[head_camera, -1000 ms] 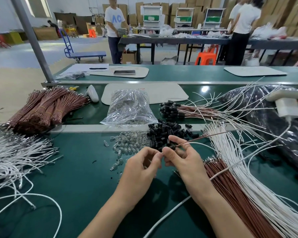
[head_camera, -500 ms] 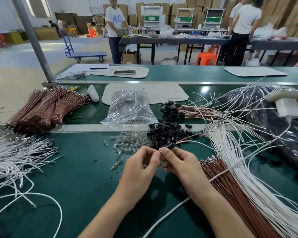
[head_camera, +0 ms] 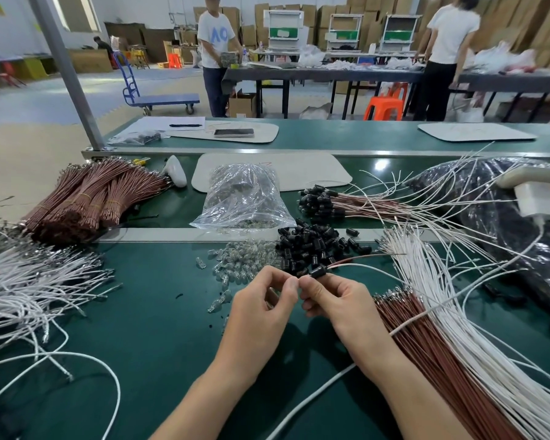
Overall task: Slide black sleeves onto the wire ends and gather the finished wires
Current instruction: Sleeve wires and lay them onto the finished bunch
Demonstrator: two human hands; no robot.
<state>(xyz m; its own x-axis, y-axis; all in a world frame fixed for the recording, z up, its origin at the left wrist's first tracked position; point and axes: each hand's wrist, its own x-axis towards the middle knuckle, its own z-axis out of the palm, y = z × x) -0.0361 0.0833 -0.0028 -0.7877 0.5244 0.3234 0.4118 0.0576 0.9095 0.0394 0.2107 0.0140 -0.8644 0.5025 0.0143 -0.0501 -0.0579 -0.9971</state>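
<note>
My left hand [head_camera: 261,308] and my right hand [head_camera: 337,300] meet fingertip to fingertip over the green table [head_camera: 159,344]. My right hand pinches a black sleeve [head_camera: 318,270] that sits on a brown and a white wire [head_camera: 362,261] running off to the right. My left hand pinches the wire ends at the sleeve's near side; what lies between its fingers is hidden. Just behind lies a heap of loose black sleeves [head_camera: 315,246]. Farther back rests a gathered bunch of sleeved wires [head_camera: 324,203]. Brown wires [head_camera: 432,344] and white wires [head_camera: 458,300] fan out at the right.
Small clear bulbs [head_camera: 242,262] lie left of the sleeves, below a clear plastic bag [head_camera: 243,198]. Bundled brown wires [head_camera: 86,198] and loose white wires [head_camera: 29,287] fill the left side. A dark plastic bag [head_camera: 505,217] sits at the right. People stand at tables behind.
Both hands have drawn slightly together and nearer to me, and the black sleeve now sits on the wire pair at my right fingertips.
</note>
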